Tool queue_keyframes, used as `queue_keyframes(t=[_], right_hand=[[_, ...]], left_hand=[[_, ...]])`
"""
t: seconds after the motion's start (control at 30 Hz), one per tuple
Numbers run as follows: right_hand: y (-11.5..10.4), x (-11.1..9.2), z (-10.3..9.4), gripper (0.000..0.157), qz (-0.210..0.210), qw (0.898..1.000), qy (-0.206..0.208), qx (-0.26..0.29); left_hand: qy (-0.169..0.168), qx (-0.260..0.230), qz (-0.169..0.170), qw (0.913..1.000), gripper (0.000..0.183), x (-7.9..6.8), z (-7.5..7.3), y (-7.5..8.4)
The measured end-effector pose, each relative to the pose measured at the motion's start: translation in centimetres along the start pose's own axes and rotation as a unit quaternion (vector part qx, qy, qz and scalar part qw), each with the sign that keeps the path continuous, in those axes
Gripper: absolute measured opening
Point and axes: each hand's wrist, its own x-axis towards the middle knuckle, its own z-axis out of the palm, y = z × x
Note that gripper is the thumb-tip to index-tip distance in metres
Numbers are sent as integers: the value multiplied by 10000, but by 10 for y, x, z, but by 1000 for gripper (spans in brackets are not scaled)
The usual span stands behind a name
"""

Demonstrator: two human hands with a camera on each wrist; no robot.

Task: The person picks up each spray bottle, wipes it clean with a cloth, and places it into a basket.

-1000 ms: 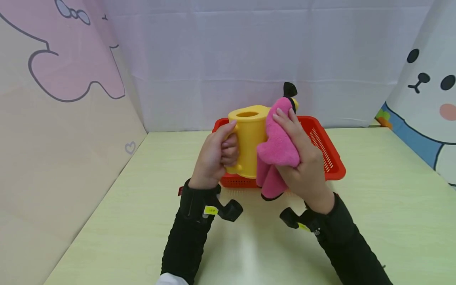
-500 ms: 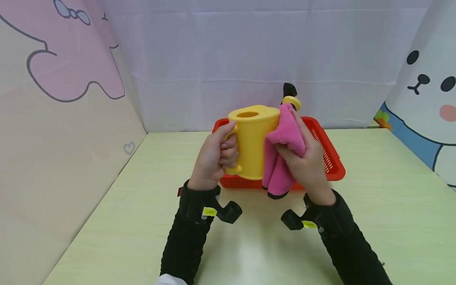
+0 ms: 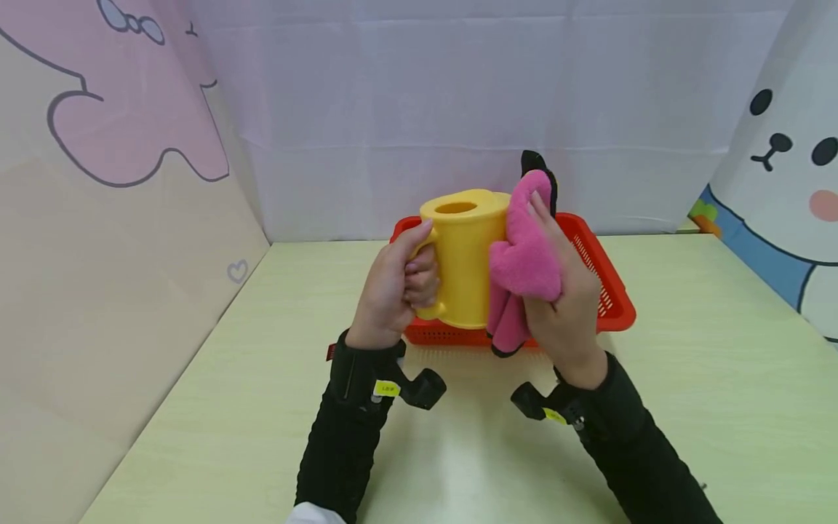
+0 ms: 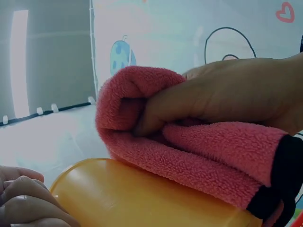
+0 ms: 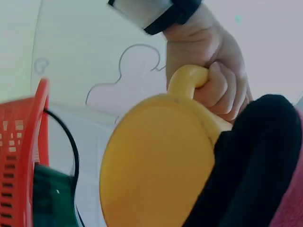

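My left hand grips the handle of a yellow plastic watering can, its fingers curled round it. The can is held upright in front of the basket, with an oval opening in its partly covered top. Its right side and spout are hidden behind a fluffy pink cloth with black-trimmed ends. My right hand holds the folded cloth against that side. In the left wrist view, the right thumb tucks into a fold of the cloth, which lies along the can. The right wrist view shows the can's base.
Behind the can a red perforated plastic basket stands on the pale wooden table. In the right wrist view, a dark green thing and a black cord show beside the basket wall. A white curtain hangs behind the table.
The right hand has shifted the cloth right along the can, then turned so the cloth's fold comes forward and its top rises, covering the yellow round end seen earlier. The left hand stays nearly still.
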Motion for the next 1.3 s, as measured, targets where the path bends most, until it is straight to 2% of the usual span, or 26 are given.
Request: queue_keyframes(t=[0.1, 0.2, 0.3, 0.47, 0.57, 0.73, 0.87, 0.97, 1.07, 1.2, 1.3], right_hand=[[-2, 0, 1, 42, -769, 9959, -317, -360], [-5, -3, 1, 45, -1242, 9868, -779, -689], [-8, -6, 2, 51, -1578, 9733, -1324, -1011], [-13, -10, 4, 67, -1998, 9439, -2149, -1516], [-14, -10, 6, 71, -2052, 9377, -2290, -1619], [-13, -10, 7, 72, -1910, 9448, -2099, -1637], [-10, -9, 6, 61, -1585, 9616, -1725, -1428], [-8, -6, 5, 51, -1239, 9795, -1304, -911], [-7, -2, 2, 46, -934, 9915, -861, -269], [-4, 4, -2, 42, -522, 9970, -398, 418], [0, 5, -5, 36, -43, 9962, -173, 851]], left_hand=[[-37, 21, -54, 10000, 42, 1, 1, 0], [-32, 56, -124, 9999, 41, 1, 3, -2], [-15, 121, -132, 9998, 40, 2, 5, -3], [229, 371, -91, 9990, 40, 1, 7, -6], [400, 406, -78, 9983, 40, 1, 7, -5], [314, 307, -50, 9990, 41, 1, 5, -3], [249, 275, -79, 9993, 43, 2, 3, -1], [229, 243, -109, 9994, 44, 1, 1, 0], [119, 128, -140, 9998, 44, 0, 1, 2], [-105, -15, -139, 9998, 44, 0, 0, 3], [-256, -96, -99, 9996, 44, -1, 0, 3]])
